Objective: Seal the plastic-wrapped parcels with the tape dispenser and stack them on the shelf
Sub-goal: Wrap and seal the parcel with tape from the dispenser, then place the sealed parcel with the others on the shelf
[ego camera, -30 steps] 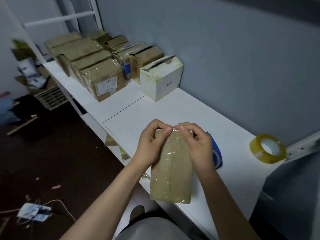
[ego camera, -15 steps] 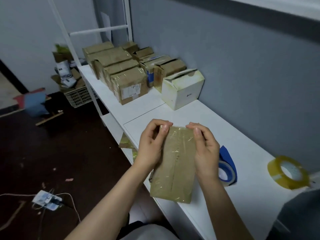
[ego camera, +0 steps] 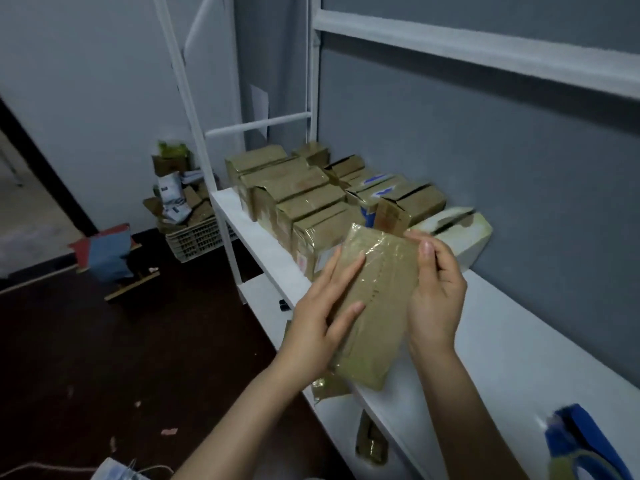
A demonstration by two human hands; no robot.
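parcel (ego camera: pixel 377 306) before stacked parcels (ego camera: pixel 294 199) — tape dispenser (ego camera: pixel 581 445) right, on shelf (ego camera: pixel 519 341)

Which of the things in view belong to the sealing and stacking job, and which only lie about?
Job: held parcel, left hand, right hand, stacked parcels, blue tape dispenser, shelf.
Lying about: white box, floor crate of scraps, red-and-blue object on floor.

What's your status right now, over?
Left hand flat against brown plastic-wrapped parcel, right hand gripping its edge. Parcel held over white shelf. Row of wrapped brown boxes just beyond.
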